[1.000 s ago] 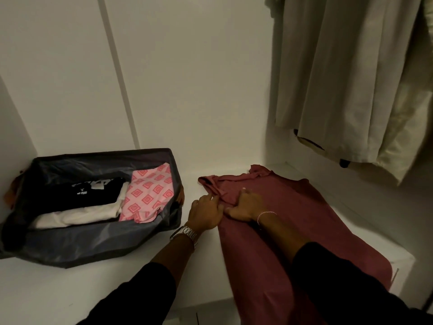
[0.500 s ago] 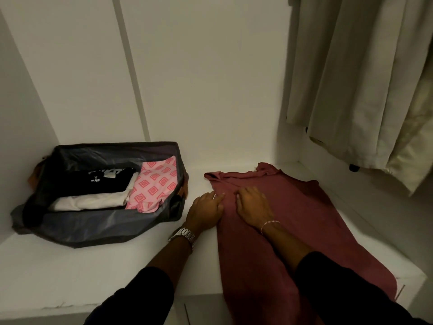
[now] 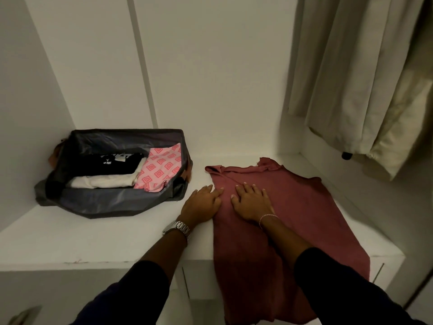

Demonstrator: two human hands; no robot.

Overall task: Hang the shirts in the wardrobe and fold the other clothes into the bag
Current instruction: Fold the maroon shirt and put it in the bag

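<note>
A dark red garment (image 3: 304,207) lies spread on the white wardrobe shelf (image 3: 93,238), its lower end hanging over the front edge. My right hand (image 3: 251,201) rests flat on it with fingers apart. At the garment's left edge my left hand (image 3: 202,204) lies flat, fingertips on the cloth. Left of the hands stands an open grey bag (image 3: 105,202). Inside it are a folded black garment (image 3: 110,161), a folded white one (image 3: 103,181) and a pink patterned one (image 3: 161,168).
Pale beige shirts (image 3: 351,73) hang at the upper right, above the shelf's right end. White wardrobe panels close the back and left. Drawer fronts (image 3: 201,285) sit below the shelf edge.
My hands have gone from pinching the cloth near the collar to lying flat and apart on it. The view has tilted down a little.
</note>
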